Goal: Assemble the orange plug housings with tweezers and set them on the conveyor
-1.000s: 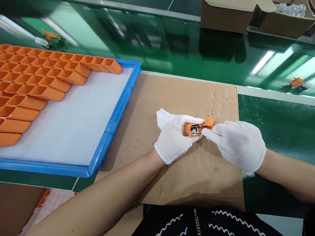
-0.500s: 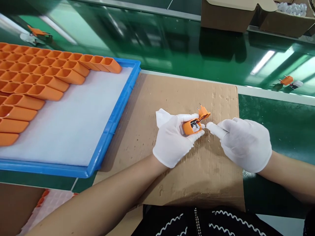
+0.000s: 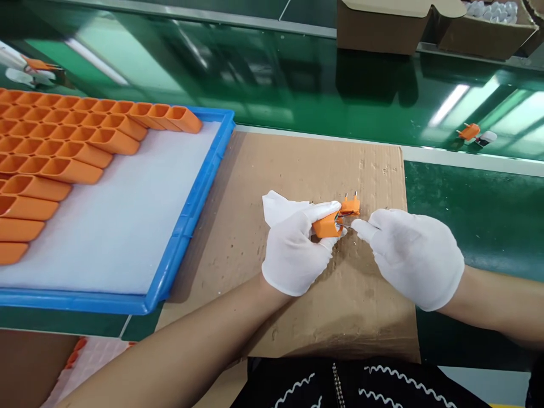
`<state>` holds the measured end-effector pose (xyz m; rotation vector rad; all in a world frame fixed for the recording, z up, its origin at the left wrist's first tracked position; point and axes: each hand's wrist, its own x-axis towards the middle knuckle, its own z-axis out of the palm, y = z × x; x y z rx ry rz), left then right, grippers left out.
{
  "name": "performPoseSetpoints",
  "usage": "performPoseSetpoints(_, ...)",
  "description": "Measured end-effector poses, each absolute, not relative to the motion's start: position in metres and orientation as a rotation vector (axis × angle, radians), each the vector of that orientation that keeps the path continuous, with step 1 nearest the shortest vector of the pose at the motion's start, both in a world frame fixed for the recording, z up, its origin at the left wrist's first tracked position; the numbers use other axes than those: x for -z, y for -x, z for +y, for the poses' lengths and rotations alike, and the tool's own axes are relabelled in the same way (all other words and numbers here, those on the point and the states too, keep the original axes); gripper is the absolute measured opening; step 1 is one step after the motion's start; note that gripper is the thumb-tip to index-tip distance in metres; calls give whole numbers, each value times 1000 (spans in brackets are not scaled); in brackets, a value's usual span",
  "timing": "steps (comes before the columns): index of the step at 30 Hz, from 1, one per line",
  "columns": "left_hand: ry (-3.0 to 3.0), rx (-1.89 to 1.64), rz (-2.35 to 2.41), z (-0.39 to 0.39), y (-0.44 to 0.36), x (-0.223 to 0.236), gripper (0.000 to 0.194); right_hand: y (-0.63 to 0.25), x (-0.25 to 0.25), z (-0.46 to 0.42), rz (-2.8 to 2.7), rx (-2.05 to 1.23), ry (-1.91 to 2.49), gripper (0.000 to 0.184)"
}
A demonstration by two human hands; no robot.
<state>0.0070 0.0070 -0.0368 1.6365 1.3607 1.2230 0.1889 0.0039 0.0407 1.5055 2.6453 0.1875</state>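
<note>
My left hand (image 3: 295,246), in a white glove, is closed round a small orange charger shell (image 3: 325,225) over the cardboard sheet (image 3: 297,170). An orange plug cap with two metal pins (image 3: 350,204) sits at the shell's open end, pins pointing up. My right hand (image 3: 414,255), also gloved, reaches in from the right with its forefinger and thumb pinched at the joint between shell and cap. What those fingertips grip is too small to make out.
A blue tray (image 3: 193,198) with a white liner holds several rows of orange shells (image 3: 63,147) at the left. A green conveyor belt (image 3: 255,68) runs behind, carrying an orange plug part (image 3: 470,132) at right. Cardboard boxes (image 3: 382,22) stand at the back.
The shell has tipped in my left hand so its open face shows less. The plug cap now stands pins-up, and my right fingertips have closed in on the joint. The belt's parts drifted left.
</note>
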Motion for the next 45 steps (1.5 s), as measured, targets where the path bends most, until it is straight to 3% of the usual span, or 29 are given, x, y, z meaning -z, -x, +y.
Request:
performPoseSetpoints(3, -1449, -1213, 1214, 11, -7, 32, 33, -189, -47, 8, 2608, -218, -1538, 38)
performPoseSetpoints(8, -1261, -1157, 1047, 18, -4, 26, 34, -180, -56, 12, 2398, 84, -1657, 42)
performPoseSetpoints(13, -1190, -1118, 1017, 21, -3, 27, 37, -178, -54, 13, 2436, -4, -1762, 47)
performPoseSetpoints(20, -1154, -1074, 1015, 23, -3, 29, 40, -188, -44, 11, 2668, -143, -1552, 26)
performPoseSetpoints(28, -1189, -1030, 1021, 24, -1, 30, 39, -186, -47, 11, 2673, -125, -1419, 38)
performPoseSetpoints(33, -1157, -1035, 1050, 24, -1, 31, 41, -192, -35, 12, 2796, -83, -1567, 30)
performPoseSetpoints(38, -906, -884, 1002, 29, 4, 16, 44, -198, -33, 14, 3232, 343, -1968, 17)
performPoseSetpoints(41, -657, -691, 848, 35, 11, 0, 55, -198, -33, 16, 3246, 1119, -2268, 5)
performPoseSetpoints(43, -590, -614, 788, 38, 15, -8, 57, -198, -31, 19, 3037, 1598, -2385, 11)
performPoseSetpoints(45, -647, -652, 808, 39, 16, -12, 57, -198, -29, 24, 2849, 1814, -2449, 19)
